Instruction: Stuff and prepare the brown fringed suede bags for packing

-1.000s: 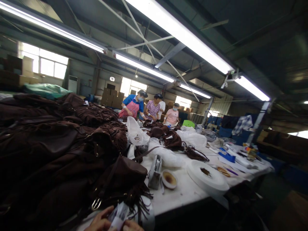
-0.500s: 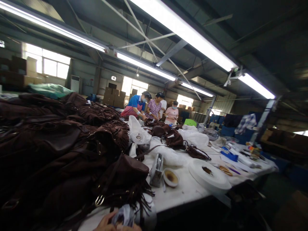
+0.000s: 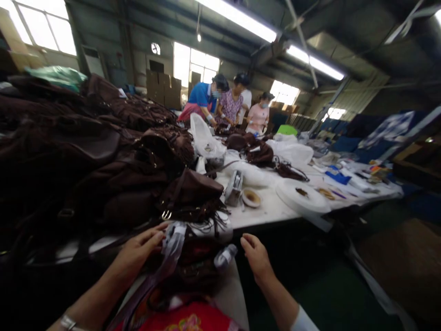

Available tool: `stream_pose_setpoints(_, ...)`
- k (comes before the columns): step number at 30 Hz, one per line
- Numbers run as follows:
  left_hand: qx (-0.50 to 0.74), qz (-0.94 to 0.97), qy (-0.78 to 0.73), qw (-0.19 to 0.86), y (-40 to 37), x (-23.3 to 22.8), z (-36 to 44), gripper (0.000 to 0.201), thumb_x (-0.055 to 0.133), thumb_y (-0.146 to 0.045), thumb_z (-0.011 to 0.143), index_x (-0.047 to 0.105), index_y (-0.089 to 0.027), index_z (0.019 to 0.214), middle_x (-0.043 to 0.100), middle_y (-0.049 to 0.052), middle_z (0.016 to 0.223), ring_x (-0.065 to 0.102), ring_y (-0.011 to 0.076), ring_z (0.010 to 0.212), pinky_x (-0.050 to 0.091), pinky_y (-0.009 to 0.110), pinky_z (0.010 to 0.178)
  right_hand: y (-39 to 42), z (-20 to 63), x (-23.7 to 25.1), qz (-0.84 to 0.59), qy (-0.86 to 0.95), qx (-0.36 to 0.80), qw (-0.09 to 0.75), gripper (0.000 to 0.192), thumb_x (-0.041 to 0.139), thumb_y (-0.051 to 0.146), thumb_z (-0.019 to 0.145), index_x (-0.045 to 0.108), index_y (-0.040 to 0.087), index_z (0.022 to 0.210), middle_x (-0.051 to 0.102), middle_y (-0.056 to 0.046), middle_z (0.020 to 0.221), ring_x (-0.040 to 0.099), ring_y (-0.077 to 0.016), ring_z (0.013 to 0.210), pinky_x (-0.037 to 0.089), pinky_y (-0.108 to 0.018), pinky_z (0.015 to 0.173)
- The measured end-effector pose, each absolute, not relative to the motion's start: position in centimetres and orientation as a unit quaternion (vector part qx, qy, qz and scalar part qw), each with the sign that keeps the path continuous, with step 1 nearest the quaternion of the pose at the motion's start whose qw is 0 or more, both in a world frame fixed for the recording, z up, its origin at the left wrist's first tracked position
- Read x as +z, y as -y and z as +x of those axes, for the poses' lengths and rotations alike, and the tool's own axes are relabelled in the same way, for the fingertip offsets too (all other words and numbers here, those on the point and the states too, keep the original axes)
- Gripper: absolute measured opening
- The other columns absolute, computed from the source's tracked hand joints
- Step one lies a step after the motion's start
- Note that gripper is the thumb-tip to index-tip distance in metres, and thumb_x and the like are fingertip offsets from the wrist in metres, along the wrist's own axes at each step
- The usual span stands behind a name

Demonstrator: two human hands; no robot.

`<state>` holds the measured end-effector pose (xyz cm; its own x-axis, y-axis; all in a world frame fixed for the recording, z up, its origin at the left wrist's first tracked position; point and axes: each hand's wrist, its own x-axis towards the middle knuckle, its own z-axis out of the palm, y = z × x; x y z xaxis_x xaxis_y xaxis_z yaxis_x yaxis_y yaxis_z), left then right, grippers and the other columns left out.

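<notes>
Worktable [image 3: 272, 209]: left hand [image 3: 139, 248] pinches wrapper [image 3: 172, 239] (clear).

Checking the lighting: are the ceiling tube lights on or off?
On. The ceiling tube lights glow bright white along the roof.

No writing can be read here. The wall clock [image 3: 155, 48] is too small and blurred for its numerals. The cartons [image 3: 163, 86] stacked by the far window show no legible print. The red cloth [image 3: 179, 319] at the bottom edge bears a yellow pattern, not letters that can be made out.
</notes>
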<state>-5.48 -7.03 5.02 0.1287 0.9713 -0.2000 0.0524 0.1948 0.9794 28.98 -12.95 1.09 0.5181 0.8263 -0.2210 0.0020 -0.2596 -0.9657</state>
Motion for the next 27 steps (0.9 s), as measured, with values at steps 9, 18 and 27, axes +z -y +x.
stream_pose_setpoints(9,0.279,0.66,-0.55,0.429,11.4,0.8,-7.4,0.077,0.078,-0.057,0.071,0.06,-0.016,0.134,0.061,0.015,0.139,0.055,0.0376,0.13,0.04,0.047,0.114,16.7,26.5,-4.2,-0.547,0.313,0.619,0.469,0.072,0.086,0.051,0.063,0.063,0.018,0.123,0.068,-0.013,0.121,0.064,-0.0261,0.102,0.051,-0.031,0.072)
stream_pose_setpoints(18,0.286,0.557,-0.561,0.542,11.6,0.4,-4.0,0.077,0.083,-0.054,0.067,0.063,-0.01,0.128,0.072,0.016,0.123,0.066,0.0386,0.117,0.053,0.048,0.102,15.9,23.5,-1.8,-0.446,0.36,0.598,0.56,0.068,0.084,0.031,0.067,0.061,0.018,0.129,0.065,0.004,0.075,0.057,-0.0124,0.07,0.045,-0.024,0.068)
stream_pose_setpoints(27,0.478,0.27,-0.508,0.664,11.1,3.3,-4.7,0.052,0.084,-0.023,0.061,0.068,-0.015,0.11,0.079,0.006,0.101,0.074,0.0373,0.097,0.064,0.032,0.073,16.9,22.7,2.5,-0.415,0.435,0.581,0.549,0.06,0.077,0.027,0.075,0.064,0.024,0.133,0.065,0.0,0.093,0.057,-0.0136,0.08,0.046,-0.025,0.07)
